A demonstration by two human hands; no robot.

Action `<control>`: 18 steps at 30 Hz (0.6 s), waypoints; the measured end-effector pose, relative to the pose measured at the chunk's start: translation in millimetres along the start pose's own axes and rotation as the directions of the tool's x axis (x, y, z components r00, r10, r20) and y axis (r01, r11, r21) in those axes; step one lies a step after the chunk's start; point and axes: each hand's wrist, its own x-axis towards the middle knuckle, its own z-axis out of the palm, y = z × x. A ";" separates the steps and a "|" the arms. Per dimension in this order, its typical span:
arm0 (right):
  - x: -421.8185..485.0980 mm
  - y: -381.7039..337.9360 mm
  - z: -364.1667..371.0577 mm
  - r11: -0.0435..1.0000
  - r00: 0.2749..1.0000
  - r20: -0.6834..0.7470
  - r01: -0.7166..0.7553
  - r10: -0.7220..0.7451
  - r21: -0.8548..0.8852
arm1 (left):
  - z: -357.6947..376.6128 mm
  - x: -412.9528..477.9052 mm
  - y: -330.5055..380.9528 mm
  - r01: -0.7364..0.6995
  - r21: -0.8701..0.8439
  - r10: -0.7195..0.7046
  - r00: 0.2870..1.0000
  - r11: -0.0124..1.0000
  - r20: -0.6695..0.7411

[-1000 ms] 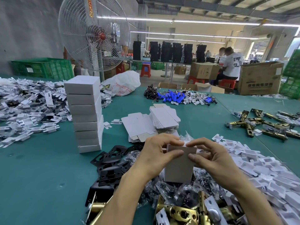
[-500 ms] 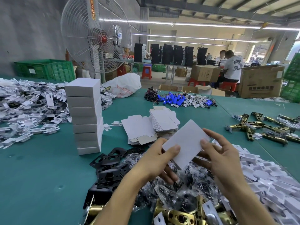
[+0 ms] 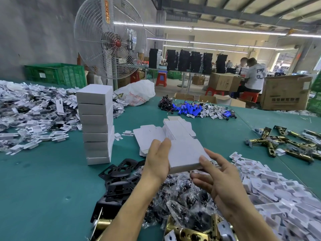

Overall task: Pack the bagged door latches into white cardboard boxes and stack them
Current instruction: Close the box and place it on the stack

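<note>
We hold the box (image 3: 184, 152) in both hands above the bagged latches (image 3: 182, 197), just off the table (image 3: 43, 188). Its long axis runs roughly from 12 to 6 o'clock, with the closed near end facing us. We cannot tell from here whether a latch is inside.

The left hand (image 3: 159, 159) grips the box's 9 o'clock edge, knuckles up and fingers curled under it. The right hand (image 3: 220, 180) pinches the near corner at about 5 o'clock. One digit lies on top, and the other fingers (image 3: 198, 178) reach loosely beneath.

The stack (image 3: 96, 124) stands at about 10 o'clock from the box, well apart, with the flat blanks (image 3: 149, 134) between at 11 o'clock. So the left hand is plainly the nearer one to the stack. We judge the next move to be a lift up and across toward 10 o'clock, and the box goes on top. The stack is tall and leans slightly, so we think it needs a gentle landing.
</note>
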 end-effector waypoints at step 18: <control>-6.3 -22.1 -8.8 0.995 0.992 0.083 -0.095 0.094 0.017 | -46.8 65.6 -17.7 0.231 -0.369 -0.359 0.873 0.900 -0.331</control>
